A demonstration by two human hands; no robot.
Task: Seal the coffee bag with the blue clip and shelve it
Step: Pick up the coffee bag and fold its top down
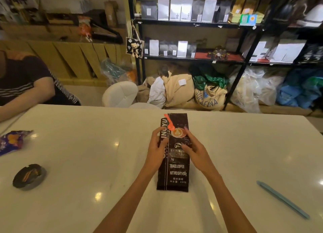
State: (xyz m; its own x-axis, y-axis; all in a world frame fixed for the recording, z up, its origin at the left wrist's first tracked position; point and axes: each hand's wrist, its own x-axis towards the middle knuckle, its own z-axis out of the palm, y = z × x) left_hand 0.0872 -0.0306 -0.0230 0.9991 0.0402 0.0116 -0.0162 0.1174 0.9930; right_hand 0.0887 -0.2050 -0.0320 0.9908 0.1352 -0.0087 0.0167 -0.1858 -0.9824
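A tall black coffee bag (175, 171) stands upright on the white table (87, 162), its printed front facing me. My left hand (158, 147) grips its left edge near the upper half. My right hand (194, 150) rests on the front and right side, fingers spread over the cup picture. An orange strip (169, 123) hangs down from the bag's top left corner. The long, thin blue clip (282, 199) lies on the table to the right, well apart from both hands.
A black shelf unit (192, 22) with rows of coffee bags stands behind the table, sacks on the floor below it. A dark ashtray (28, 176) and a purple wrapper (12, 141) lie at the left. Another person's arm (26, 96) rests at the far left.
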